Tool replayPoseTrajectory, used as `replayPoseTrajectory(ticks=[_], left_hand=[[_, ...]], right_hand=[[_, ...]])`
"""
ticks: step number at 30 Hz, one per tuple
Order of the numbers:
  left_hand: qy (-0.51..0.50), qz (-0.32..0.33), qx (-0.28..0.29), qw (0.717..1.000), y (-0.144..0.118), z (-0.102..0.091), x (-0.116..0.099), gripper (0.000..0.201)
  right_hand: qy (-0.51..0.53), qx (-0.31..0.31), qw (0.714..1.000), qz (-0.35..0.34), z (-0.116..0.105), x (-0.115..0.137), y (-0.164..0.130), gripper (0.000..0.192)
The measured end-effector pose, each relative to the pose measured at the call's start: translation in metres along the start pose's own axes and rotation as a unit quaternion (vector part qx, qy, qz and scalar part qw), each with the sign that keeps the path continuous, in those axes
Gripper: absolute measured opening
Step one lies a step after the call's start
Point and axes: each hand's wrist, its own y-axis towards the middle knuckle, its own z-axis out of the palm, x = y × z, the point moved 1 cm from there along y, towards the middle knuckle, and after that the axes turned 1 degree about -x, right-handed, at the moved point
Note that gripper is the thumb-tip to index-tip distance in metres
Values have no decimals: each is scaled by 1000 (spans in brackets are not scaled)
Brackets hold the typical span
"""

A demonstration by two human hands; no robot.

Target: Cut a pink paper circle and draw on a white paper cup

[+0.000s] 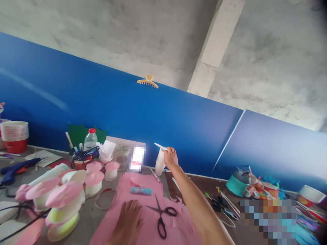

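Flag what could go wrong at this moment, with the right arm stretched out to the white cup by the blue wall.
The right hand grips the white cup at its rim, arm fully extended; the cup could tip or slip.
The forearm passes close above the open scissors on the pink sheet; pulling back might snag them or shift the sheet.
The left hand rests flat on the sheet near the scissors' handles, so a knocked pair could strike it.

Craft workshop: glue gun [15, 169], scissors [161, 215], pink paper [148, 217], bare concrete ceiling [153, 34].
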Motion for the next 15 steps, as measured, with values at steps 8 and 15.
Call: replayPoseTrajectory(ticks=[8,15], left_hand=[[0,11,-17,1000,0,7,8,33],[-62,5,-89,994,6,13,13,33]], right_hand=[[138,-61,987,64,-34,-1,17,10],[419,-195,865,194,-89,7,1,29]])
